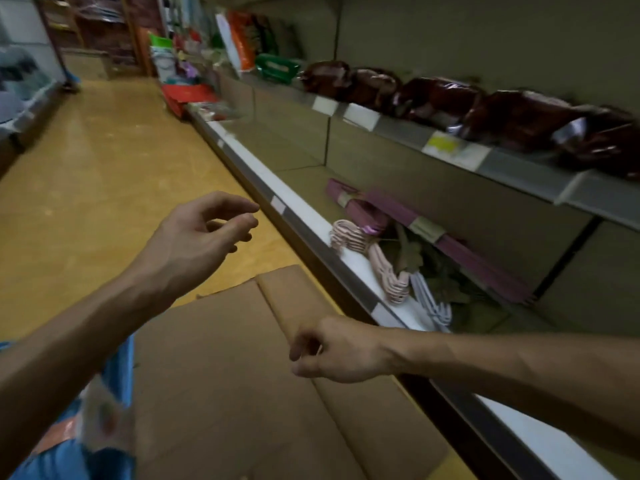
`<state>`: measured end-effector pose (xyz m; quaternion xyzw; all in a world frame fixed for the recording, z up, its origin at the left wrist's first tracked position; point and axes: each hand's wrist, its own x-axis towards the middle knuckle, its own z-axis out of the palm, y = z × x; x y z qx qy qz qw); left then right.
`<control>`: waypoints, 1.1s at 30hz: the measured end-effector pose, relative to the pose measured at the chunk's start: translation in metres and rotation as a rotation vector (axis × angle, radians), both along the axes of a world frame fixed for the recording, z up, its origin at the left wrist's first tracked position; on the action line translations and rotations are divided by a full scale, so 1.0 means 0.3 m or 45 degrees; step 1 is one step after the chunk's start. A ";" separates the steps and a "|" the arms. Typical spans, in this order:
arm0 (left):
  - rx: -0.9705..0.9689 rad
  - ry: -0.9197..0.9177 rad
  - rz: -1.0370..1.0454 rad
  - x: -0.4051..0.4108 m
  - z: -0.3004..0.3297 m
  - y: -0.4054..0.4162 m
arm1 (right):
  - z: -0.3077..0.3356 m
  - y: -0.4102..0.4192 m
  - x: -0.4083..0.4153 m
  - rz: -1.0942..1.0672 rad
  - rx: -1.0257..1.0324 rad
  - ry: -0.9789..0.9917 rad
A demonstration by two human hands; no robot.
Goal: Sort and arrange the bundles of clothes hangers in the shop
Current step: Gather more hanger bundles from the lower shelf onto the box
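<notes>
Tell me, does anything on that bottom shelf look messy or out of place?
Yes. The pink hanger bundles and white hangers lie loosely across the bottom shelf's front edge, hooks poking outward, while the purple bundles sit crooked behind. Both hands are empty.

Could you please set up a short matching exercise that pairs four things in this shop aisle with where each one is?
Things:
1. pink hanger bundles
2. dark red packages
3. flattened cardboard box
4. purple hanger bundles

Places:
A. on the floor below both hands
B. along the upper shelf
C. at the front edge of the lower shelf
D. further back on the lower shelf, bound with paper bands

Pairs: 1-C, 2-B, 3-A, 4-D
</notes>
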<state>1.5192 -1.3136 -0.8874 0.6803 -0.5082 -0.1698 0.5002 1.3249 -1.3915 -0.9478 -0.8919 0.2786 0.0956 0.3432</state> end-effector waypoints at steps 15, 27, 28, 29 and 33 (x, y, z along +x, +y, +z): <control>-0.032 0.154 -0.191 -0.376 -0.070 -0.385 | 0.048 -0.468 -0.517 -0.685 -0.431 -0.182; 0.034 0.205 -0.286 -0.497 -0.148 -0.543 | -0.095 -0.788 -0.652 -1.076 -0.322 0.029; 0.038 0.207 -0.280 -0.496 -0.151 -0.549 | -0.093 -0.782 -0.647 -1.073 -0.283 -0.010; 0.043 0.206 -0.274 -0.495 -0.154 -0.554 | -0.094 -0.779 -0.644 -1.059 -0.251 -0.056; 0.074 0.180 -0.270 -0.492 -0.171 -0.565 | -0.115 -0.787 -0.642 -0.954 -0.260 -0.125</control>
